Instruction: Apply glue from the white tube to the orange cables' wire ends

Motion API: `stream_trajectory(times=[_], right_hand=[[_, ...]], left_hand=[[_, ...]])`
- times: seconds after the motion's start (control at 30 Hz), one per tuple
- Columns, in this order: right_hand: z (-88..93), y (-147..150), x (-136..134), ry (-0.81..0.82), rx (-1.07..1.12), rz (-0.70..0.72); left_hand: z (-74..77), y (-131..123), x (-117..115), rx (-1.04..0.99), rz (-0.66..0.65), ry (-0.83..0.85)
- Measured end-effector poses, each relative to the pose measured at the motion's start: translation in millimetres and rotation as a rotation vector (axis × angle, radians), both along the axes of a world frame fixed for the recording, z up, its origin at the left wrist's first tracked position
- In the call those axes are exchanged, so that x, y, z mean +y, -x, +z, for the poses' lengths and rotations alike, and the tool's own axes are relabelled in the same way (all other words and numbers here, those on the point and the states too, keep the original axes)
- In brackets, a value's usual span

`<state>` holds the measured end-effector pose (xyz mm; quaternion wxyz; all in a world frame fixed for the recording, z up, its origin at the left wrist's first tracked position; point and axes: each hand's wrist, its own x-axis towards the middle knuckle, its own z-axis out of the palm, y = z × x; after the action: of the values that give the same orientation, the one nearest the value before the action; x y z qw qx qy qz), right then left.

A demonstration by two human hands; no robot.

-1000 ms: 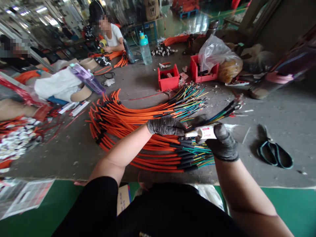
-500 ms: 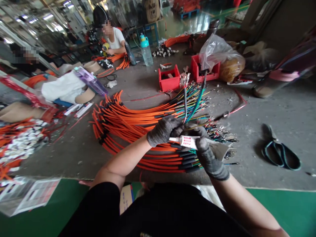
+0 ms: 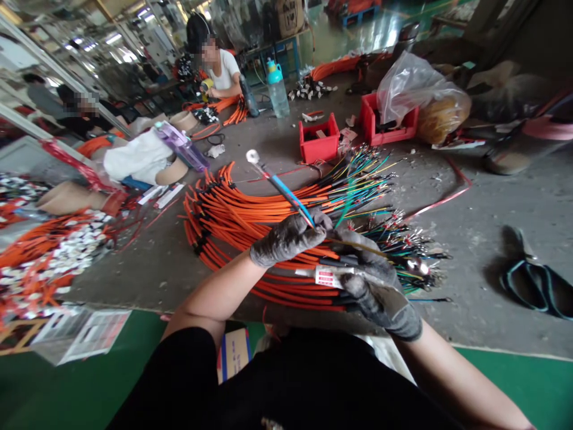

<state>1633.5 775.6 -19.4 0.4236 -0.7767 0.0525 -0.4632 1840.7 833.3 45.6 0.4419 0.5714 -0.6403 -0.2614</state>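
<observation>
Tube [image 3: 330, 277], ctr: smooth, plastic-looking. Cables [image 3: 250, 206], L of ctr: smooth plastic. Gloves [image 3: 283, 242], ctr: matt knit cloth. Tabletop [image 3: 486, 206]: matt, gritty. Bins [image 3: 319, 149], upper ctr: glossy plastic. Bag [image 3: 405, 86], upper R: clear, crinkly plastic.

Diffuse, rather dim light covers my table [image 3: 487, 209]; lamps [image 3: 114, 39] glow at upper left, and glare streaks the far floor [image 3: 362, 39]. Soft shadow lies left of the scissors [image 3: 531, 261]. Print on my tube [image 3: 329, 276] is smeared; wide-angle distortion stretches my right arm [image 3: 474, 373] toward the lower corner.
</observation>
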Motion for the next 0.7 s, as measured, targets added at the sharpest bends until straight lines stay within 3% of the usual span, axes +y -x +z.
stream_trajectory(times=[0.1, 0.23, 0.5, 0.7], right_hand=[[-16.3, 2, -4, -0.112, 0.001, -0.134], [-28.6, -2, -9, -0.276, 0.017, -0.23], [1.7, -12, -12, -0.079, 0.108, -0.137], [-9.9, -6, -21, 0.04, 0.17, -0.162]], left_hand=[[13.2, -1, 13, -0.062, 0.009, 0.11], [22.3, -2, 28, -0.114, -0.039, 0.059], [22.5, 1, 35, -0.096, -0.074, 0.011], [19.9, -2, 36, -0.059, -0.078, 0.052]])
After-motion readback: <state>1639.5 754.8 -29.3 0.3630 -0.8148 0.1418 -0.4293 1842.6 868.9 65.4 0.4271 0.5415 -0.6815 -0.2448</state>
